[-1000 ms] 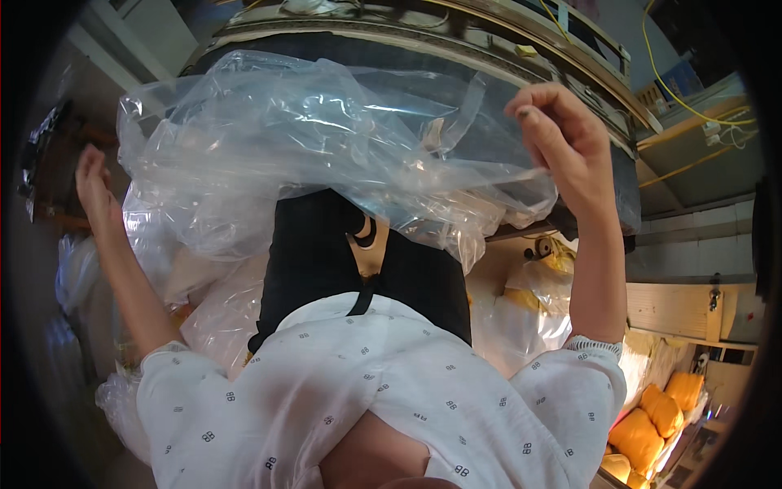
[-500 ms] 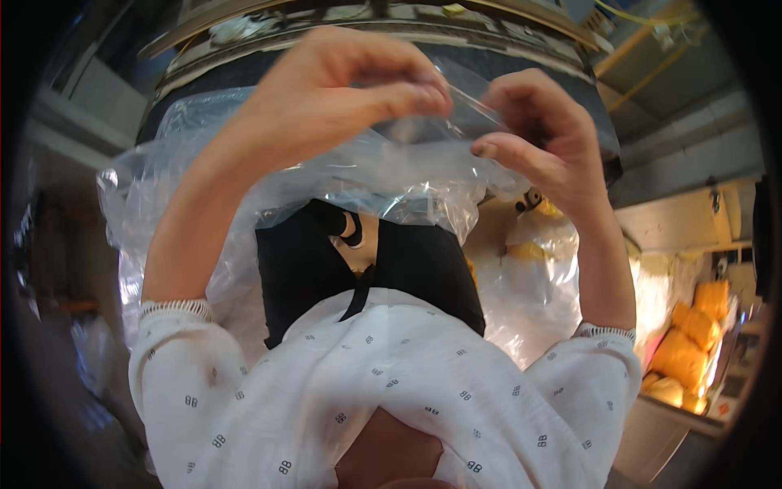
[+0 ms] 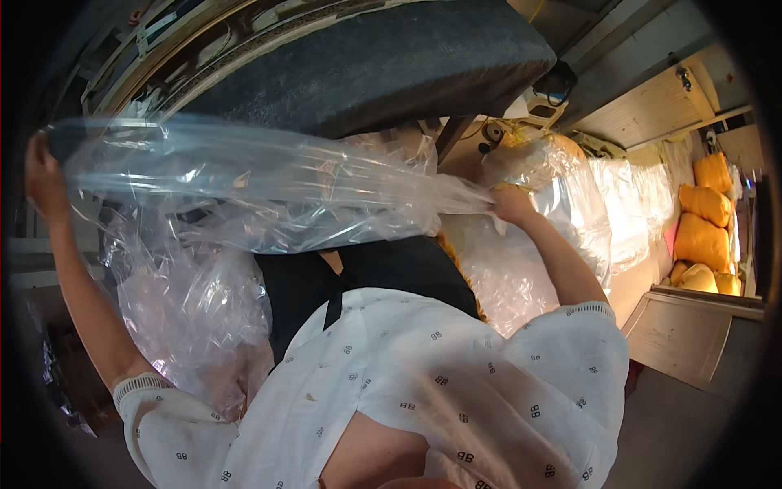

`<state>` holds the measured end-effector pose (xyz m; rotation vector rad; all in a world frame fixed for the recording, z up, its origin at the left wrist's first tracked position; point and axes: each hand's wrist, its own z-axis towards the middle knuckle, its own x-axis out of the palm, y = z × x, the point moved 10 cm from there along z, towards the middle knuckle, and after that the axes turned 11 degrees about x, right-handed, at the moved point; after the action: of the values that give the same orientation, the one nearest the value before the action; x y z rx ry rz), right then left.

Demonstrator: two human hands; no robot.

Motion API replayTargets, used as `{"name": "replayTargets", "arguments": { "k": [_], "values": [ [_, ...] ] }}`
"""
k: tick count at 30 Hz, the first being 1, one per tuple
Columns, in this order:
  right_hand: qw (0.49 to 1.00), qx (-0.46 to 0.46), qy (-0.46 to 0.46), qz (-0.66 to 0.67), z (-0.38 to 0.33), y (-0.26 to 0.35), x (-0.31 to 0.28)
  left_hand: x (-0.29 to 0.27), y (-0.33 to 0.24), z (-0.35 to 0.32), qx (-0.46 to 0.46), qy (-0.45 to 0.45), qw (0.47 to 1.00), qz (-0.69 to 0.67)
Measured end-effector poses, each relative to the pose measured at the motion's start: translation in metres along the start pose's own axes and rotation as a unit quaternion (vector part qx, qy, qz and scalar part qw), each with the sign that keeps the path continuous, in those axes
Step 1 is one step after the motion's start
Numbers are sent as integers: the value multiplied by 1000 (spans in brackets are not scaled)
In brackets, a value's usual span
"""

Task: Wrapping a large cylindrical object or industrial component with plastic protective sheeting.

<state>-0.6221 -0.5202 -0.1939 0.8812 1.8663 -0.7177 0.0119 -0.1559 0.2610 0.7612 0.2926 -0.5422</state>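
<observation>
Clear plastic film, drawn out between two bare hands

Item one: a long sheet of clear, glossy plastic film (image 3: 285,167), stretched sideways in front of the person, above the lap, gathered narrow at its right end and broader at its left.

Left hand (image 3: 47,179): arm extended far to the left, fingers curled in on the film's left end and holding it; the finer finger positions are lost in shadow.

Right hand (image 3: 511,204): closed, fist-like, around the bunched right end.

Clothing: a white short-sleeved shirt with small dark motifs (image 3: 391,350); black trousers (image 3: 399,269), partly overlapped by plastic.

Surroundings: a long bench covered in dark grey cloth (image 3: 366,69), just beyond the film; a heap of crumpled clear plastic (image 3: 191,301), beside the person's left leg; bulky bundles wrapped in shiny clear plastic (image 3: 570,179), beyond the right hand; plump orange bundles (image 3: 705,236), stacked at far right; a pale flat panel with a raised border (image 3: 680,334), below them.
</observation>
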Motion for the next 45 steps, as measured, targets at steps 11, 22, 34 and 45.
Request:
{"name": "replayTargets", "arguments": {
  "k": [11, 22, 34, 45],
  "values": [
    [816, 250, -520, 41, 8, -265, -355, 188, 63, -279, -247, 348, 900, -84],
    [903, 15, -381, 200, 148, -87, -318, 208, 152, -382, -297, 373, 876, -74],
    [869, 27, -490, -58, 172, -49, -311, 191, 117, -213, -85, 301, 948, -53],
    [854, 294, -193, 383, 72, -307, -80, -4, -338, -25, 138, 221, 804, -535]
  ]
}}
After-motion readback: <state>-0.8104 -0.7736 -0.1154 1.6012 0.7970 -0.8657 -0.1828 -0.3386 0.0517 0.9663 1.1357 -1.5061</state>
